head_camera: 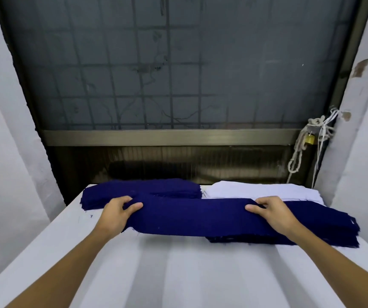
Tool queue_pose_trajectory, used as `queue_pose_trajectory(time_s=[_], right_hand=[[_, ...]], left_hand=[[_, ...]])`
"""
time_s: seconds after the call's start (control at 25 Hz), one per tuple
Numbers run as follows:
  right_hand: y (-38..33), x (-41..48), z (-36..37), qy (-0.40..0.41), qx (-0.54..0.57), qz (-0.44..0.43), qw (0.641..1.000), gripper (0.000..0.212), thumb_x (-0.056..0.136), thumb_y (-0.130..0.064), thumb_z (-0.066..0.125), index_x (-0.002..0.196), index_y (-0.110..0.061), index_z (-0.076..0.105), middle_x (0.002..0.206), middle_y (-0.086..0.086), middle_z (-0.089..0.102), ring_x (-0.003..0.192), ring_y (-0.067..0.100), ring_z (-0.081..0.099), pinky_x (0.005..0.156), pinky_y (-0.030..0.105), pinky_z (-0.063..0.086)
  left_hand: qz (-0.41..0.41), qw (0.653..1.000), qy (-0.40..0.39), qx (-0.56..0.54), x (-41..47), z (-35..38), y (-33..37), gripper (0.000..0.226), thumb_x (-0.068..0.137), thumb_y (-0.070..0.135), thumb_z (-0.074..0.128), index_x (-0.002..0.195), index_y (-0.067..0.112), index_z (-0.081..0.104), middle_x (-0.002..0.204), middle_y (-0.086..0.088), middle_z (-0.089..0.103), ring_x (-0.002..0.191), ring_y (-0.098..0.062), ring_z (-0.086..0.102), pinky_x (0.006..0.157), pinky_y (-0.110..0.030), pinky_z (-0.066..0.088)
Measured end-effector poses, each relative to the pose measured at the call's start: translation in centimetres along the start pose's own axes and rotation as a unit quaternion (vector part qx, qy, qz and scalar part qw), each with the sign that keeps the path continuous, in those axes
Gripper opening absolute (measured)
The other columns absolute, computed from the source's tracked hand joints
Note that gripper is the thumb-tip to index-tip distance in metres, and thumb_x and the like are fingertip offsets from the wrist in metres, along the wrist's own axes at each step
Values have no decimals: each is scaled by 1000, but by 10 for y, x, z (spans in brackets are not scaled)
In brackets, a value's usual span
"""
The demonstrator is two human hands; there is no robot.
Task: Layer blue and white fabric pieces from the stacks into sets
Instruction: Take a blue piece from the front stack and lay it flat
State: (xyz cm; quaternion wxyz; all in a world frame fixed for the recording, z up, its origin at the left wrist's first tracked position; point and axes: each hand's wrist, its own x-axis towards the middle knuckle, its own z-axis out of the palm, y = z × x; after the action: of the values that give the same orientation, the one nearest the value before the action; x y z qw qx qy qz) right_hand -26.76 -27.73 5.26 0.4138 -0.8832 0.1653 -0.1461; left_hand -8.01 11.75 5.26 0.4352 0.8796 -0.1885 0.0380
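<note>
Holding one long blue piece [192,216] stretched across the middle of the frame, we have our left hand [116,211] pinching its left end and our right hand [273,211] gripping it further right, thumb and fingers of each closed on the cloth. Its right end lies over a low set pile [256,240] at centre right on the white-covered table [178,274]. That pile shows only blue edges, so we cannot tell how many white layers it holds. Behind, the blue stack [147,188] at centre left and the white stack [267,188] just to its right both look thick. We judge the layering under way, with most pieces yet to be paired.
</note>
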Motion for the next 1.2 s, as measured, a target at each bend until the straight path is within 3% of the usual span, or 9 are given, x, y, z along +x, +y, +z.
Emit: queue_pose_trajectory(time_s=[0.12, 0.28, 0.4, 0.56, 0.8, 1.0, 1.2], right_hand=[[20, -23, 11, -18, -1, 6, 1000, 22, 89, -42, 71, 84, -22, 79, 83, -11, 77, 78, 6, 73, 79, 30, 58], [46, -53, 30, -36, -2, 10, 999, 18, 90, -40, 71, 82, -26, 79, 86, -12, 77, 83, 5, 72, 87, 35, 58], [62, -71, 39, -44, -31, 21, 998, 15, 91, -44, 71, 82, -33, 77, 91, -18, 76, 97, 2, 69, 95, 37, 55], [72, -90, 50, 18, -135, 24, 990, 11, 87, -57, 70, 88, -46, 69, 97, -26, 71, 101, -4, 63, 85, 31, 54], [67, -100, 54, 83, -258, -8, 963, 11, 91, -52, 67, 97, -47, 58, 69, -17, 61, 66, 3, 59, 54, 20, 42], [69, -102, 55, 107, -230, -20, 967, 12, 91, -31, 69, 88, -39, 61, 76, -17, 60, 80, 2, 57, 58, 17, 41], [70, -100, 56, 118, -221, -25, 968, 24, 92, -37, 69, 74, -35, 54, 75, -15, 58, 77, 4, 54, 58, 19, 41]], left_hand=[[-25, 999, -31, 16, -20, 13, -24, 16, 104, 31, 57, 98, 19, 64, 94, 4, 70, 86, -14, 67, 68, -26, 51], [-86, 992, -63, 61, -49, 30, -57, 28, 103, 30, 56, 80, 15, 59, 75, -2, 68, 70, -18, 62, 62, -32, 44], [-100, 989, -87, 64, -66, 35, -68, 29, 99, 26, 60, 72, 15, 59, 68, 0, 65, 66, -17, 58, 62, -32, 41], [-43, 994, -31, 92, -87, 44, -74, 25, 94, 26, 64, 70, 21, 57, 75, 7, 62, 71, -11, 59, 62, -30, 43], [-15, 994, 0, 113, -89, 48, -79, 21, 92, 28, 66, 74, 28, 57, 76, 12, 62, 73, -6, 59, 60, -27, 41], [-31, 995, 14, 96, -88, 50, -82, 18, 91, 26, 69, 78, 31, 59, 71, 12, 64, 68, -5, 61, 56, -24, 42], [-36, 995, 14, 95, -89, 51, -79, 16, 92, 25, 69, 82, 33, 58, 74, 11, 64, 69, -6, 61, 55, -23, 42]])
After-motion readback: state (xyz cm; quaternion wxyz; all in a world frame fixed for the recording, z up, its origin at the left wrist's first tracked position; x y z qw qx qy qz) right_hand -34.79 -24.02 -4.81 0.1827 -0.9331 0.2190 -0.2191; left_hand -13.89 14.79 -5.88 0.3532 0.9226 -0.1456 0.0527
